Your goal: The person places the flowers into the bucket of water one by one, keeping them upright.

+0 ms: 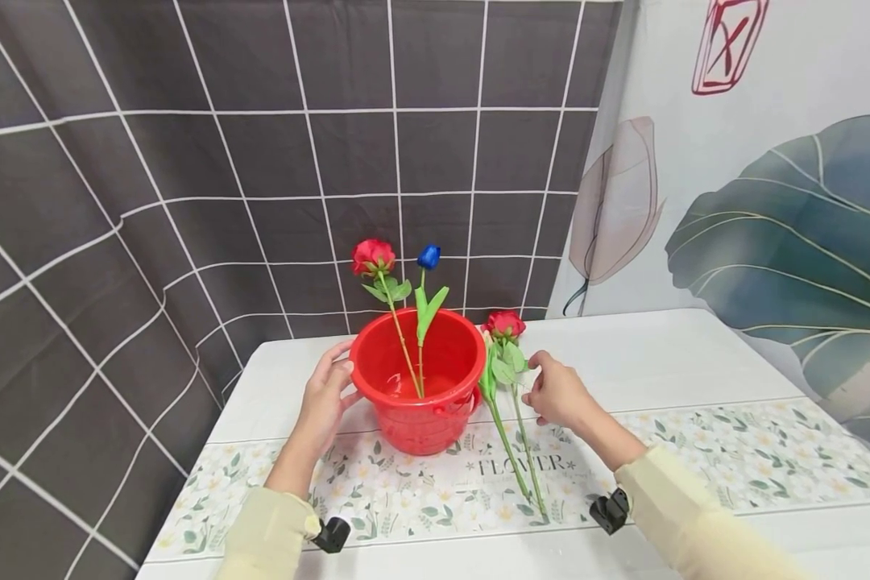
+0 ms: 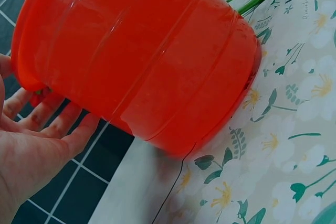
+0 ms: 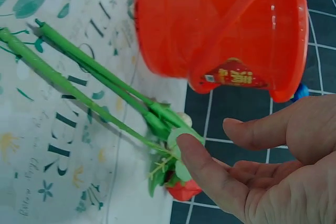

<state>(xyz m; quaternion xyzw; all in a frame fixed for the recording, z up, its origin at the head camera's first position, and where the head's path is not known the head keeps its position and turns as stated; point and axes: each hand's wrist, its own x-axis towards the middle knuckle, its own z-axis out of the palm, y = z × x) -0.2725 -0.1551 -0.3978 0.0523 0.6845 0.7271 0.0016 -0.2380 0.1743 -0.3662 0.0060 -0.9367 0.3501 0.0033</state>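
Over on the left, there's the left hand (image 1: 322, 395), fingers loosely spread against the side of the red bucket (image 1: 413, 427), thumb up by the rim: a light steadying touch, I'd say, no clench in it. The bucket sits on the table (image 1: 283, 366), looking like thin, smooth plastic, probably light and a touch slippery, so the rim is the place to steady it. Leaning inside, a red rose (image 1: 374, 256), and just beside it a blue tulip (image 1: 428, 257). Next along, out on the tabletop, a pale flower (image 1: 487, 383) lies right beside a second rose (image 1: 506, 324), both heads away from us, stems towards us. And here's the right hand (image 1: 560, 395), at that rose's leaves! Thumb and forefinger stand apart with nothing pinched between them; whether a fingertip brushes a leaf, I can't tell. That rose should weigh next to nothing, its stem fairly stiff, the petals and leaves soft and easily bent. Best hold? The bare stem, just below the leaves.
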